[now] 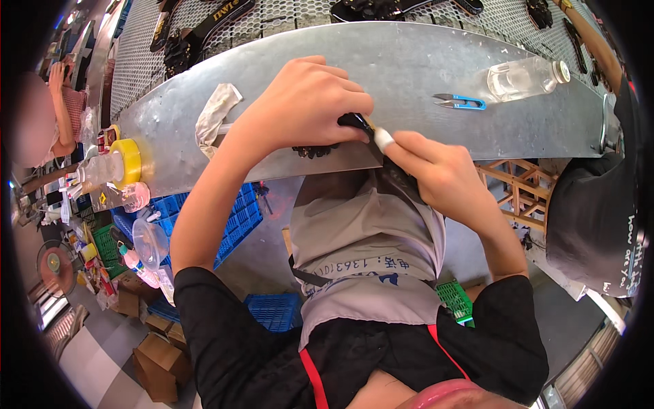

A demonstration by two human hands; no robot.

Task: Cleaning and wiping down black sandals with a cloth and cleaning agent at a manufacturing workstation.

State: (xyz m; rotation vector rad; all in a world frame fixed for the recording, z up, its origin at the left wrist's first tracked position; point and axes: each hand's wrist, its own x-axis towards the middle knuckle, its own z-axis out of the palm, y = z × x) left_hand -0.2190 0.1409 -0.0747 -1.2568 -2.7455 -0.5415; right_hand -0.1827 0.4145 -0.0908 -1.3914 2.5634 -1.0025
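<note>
My left hand (310, 102) is closed around a black sandal (354, 121) above the near edge of the metal bench. Dark beaded trim shows below its palm. Bent inward, my right hand (443, 167) is closed at the sandal's right end, where a dark part runs down beneath the fingers. A small white piece (383, 139) shows at its fingertips, against the sandal; whether it is a cloth or a finger wrap I cannot tell. Much of the sandal is hidden by both hands.
On the metal bench (272, 61) lie a crumpled white cloth (216, 116), blue thread snips (462, 102) and a clear bottle (521, 80). A yellow tape roll (127, 163) stands at left. Black sandals (211, 31) rest on the mesh conveyor (136, 78) behind. Other people are at both sides.
</note>
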